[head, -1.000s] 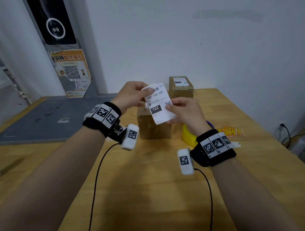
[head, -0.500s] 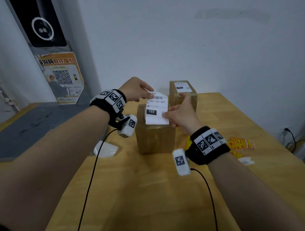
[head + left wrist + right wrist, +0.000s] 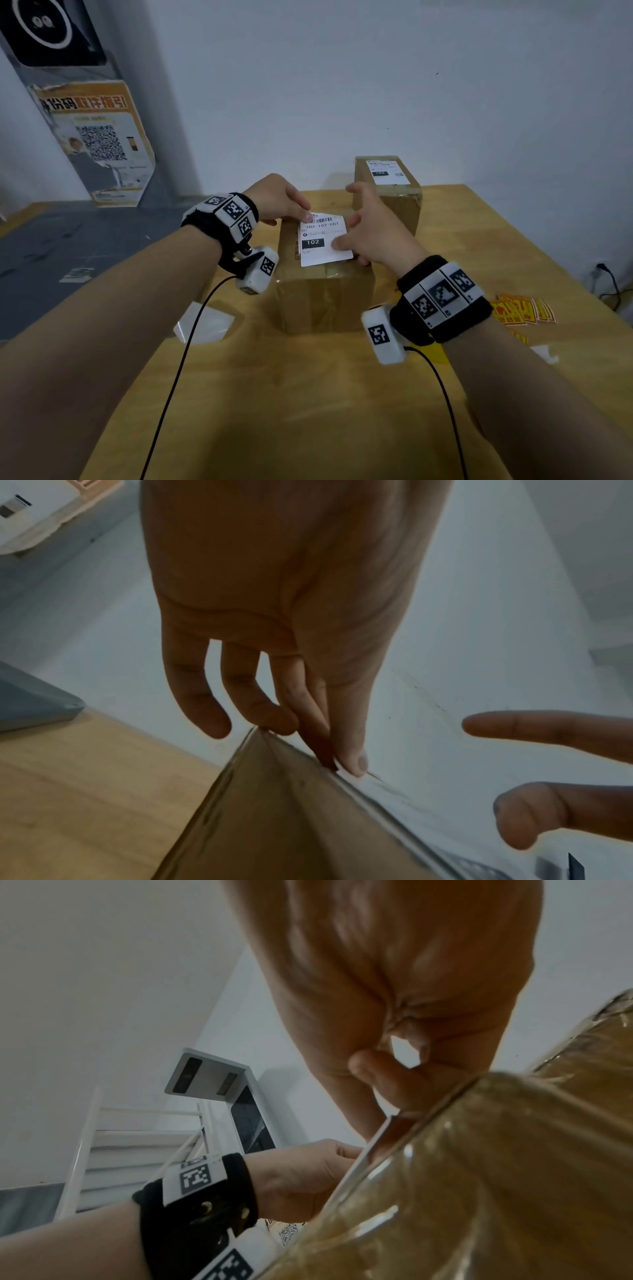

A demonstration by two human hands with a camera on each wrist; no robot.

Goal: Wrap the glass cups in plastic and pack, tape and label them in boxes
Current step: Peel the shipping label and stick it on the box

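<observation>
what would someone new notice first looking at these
Both hands meet over a white label on top of the near box at the table's middle: the left hand pins its far left corner, the right hand presses its right edge. Behind stands a second box, already labelled, by the wall. Red and yellow stickers lie at the right.

Head cam looks down over the counter (image 3: 308, 394); both wrist cams sit super close, sharing the taped box (image 3: 322, 294) top.
</observation>
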